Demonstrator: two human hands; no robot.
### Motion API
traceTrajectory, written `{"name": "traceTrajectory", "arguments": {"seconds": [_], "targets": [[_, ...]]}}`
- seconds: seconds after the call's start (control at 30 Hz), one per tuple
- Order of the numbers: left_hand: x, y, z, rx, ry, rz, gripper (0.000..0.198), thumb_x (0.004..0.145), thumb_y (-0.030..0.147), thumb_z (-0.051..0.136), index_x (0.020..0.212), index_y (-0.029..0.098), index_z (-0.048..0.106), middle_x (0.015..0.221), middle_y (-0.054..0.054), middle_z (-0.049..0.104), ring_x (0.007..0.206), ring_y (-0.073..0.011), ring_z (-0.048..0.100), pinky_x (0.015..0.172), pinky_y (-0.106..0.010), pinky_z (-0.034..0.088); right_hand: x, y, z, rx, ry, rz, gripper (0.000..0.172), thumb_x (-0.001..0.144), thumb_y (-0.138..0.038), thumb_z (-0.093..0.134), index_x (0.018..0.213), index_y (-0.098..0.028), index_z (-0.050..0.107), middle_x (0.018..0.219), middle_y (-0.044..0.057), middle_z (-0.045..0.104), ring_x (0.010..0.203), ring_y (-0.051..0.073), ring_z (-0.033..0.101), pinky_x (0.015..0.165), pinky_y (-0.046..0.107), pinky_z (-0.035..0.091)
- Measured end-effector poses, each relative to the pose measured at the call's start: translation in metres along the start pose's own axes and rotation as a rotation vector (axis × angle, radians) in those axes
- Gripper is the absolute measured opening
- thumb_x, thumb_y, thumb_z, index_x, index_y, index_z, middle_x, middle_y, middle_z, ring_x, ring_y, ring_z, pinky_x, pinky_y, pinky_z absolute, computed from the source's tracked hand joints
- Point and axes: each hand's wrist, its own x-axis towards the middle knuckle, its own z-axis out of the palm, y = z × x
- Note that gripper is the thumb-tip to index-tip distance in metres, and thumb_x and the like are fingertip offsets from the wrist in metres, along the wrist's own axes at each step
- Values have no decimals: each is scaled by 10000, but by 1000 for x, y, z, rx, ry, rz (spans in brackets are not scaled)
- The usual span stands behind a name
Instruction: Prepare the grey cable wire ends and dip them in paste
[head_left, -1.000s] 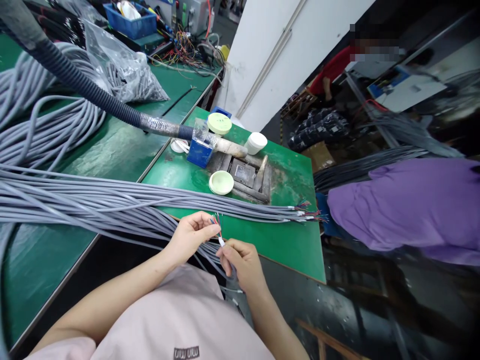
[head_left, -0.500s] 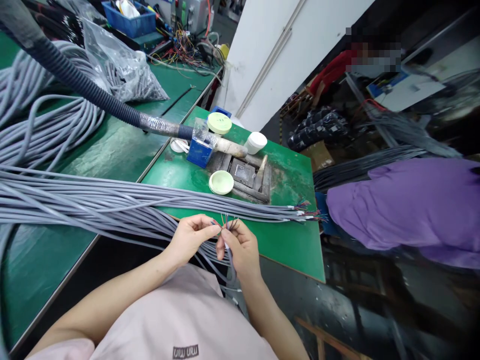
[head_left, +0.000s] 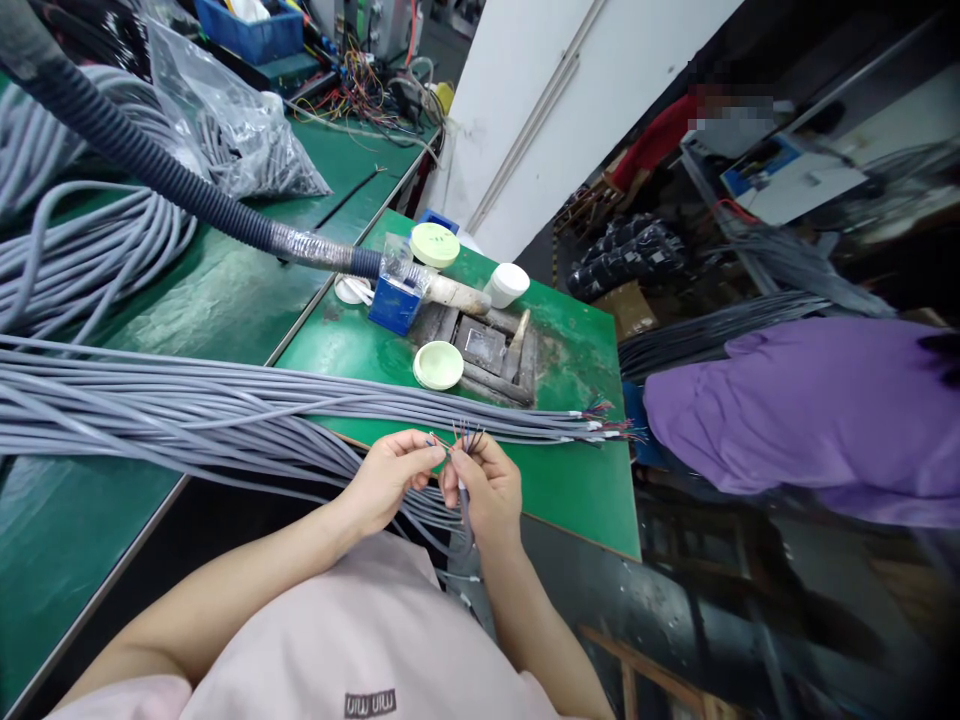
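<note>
My left hand (head_left: pixel 390 477) and my right hand (head_left: pixel 487 490) are close together over the near edge of the green workbench (head_left: pixel 570 490). Between them is the stripped end of a grey cable (head_left: pixel 463 500), with thin coloured wires (head_left: pixel 463 437) fanning out above my fingers. My right hand grips the cable end, and my left fingertips pinch some of the thin wires. The long grey cable bundle (head_left: pixel 187 415) runs left across the bench, and its other stripped ends (head_left: pixel 600 427) lie to the right.
Beyond the cables stand a blue box (head_left: pixel 394 305), a white jar (head_left: pixel 507 284), a pale green lid (head_left: pixel 438 365) and a metal fixture (head_left: pixel 484 350). A black corrugated hose (head_left: pixel 150 185) crosses above them. A person in a purple shirt (head_left: pixel 795 420) is at the right.
My right hand has moved up beside my left hand, and the coloured wires are now spread above my fingers. The view has shifted slightly.
</note>
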Motion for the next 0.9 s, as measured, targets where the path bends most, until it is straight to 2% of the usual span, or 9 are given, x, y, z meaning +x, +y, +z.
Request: {"name": "traceTrajectory", "arguments": {"seconds": [0.2, 0.37, 0.5, 0.6, 0.7, 0.77, 0.83, 0.9], "targets": [[6, -6, 7, -31, 2, 9, 265, 586, 292, 798, 674, 145, 596, 517, 45, 548, 456, -51, 457, 473, -184, 331, 8, -2, -8, -32, 24, -7, 179, 767, -331, 633, 724, -195, 524, 450, -75, 518, 335, 56, 413, 340, 166, 322], [14, -12, 12, -103, -56, -65, 303, 595, 318, 795, 649, 144, 553, 509, 57, 516, 443, -35, 426, 467, -171, 327, 13, -7, -12, -99, 46, -29, 179, 762, -322, 640, 711, -191, 530, 445, -77, 513, 319, 44, 379, 327, 160, 289], [19, -12, 11, 52, -92, -57, 335, 612, 363, 781, 801, 142, 615, 553, 56, 522, 467, -47, 437, 482, -183, 342, 27, -18, -26, -211, 92, -67, 183, 763, -327, 636, 704, -189, 530, 435, -78, 509, 313, 44, 379, 328, 163, 283], [21, -6, 5, 370, -120, 133, 331, 685, 351, 727, 936, 151, 643, 601, 38, 551, 517, -73, 463, 528, -210, 368, 52, -29, -46, -268, 108, -75, 181, 734, -320, 646, 699, -189, 526, 412, -83, 505, 294, 46, 370, 319, 166, 269], [27, 2, -7, 735, -72, 481, 180, 765, 300, 652, 904, 189, 676, 662, 2, 595, 613, -119, 507, 620, -250, 400, 83, -39, -70, -304, 89, -17, 200, 668, -304, 664, 641, -188, 503, 384, -85, 484, 277, 43, 351, 310, 171, 248], [33, 6, -16, 916, -56, 654, 134, 790, 282, 621, 879, 210, 690, 687, -17, 612, 669, -149, 531, 684, -277, 407, 104, -42, -83, -349, 87, 37, 207, 634, -304, 657, 613, -189, 485, 381, -87, 474, 274, 38, 339, 308, 172, 239], [41, 7, -25, 1018, -46, 725, 135, 813, 269, 587, 876, 213, 693, 681, -24, 608, 675, -162, 536, 692, -283, 404, 123, -42, -92, -426, 93, 82, 207, 613, -304, 640, 594, -193, 466, 382, -86, 470, 270, 36, 335, 305, 173, 235], [47, 5, -31, 1067, -38, 738, 144, 830, 258, 561, 876, 209, 689, 669, -24, 598, 658, -160, 531, 672, -277, 400, 139, -41, -97, -502, 96, 107, 204, 602, -296, 624, 572, -198, 448, 375, -80, 468, 262, 41, 342, 296, 175, 224]]}}
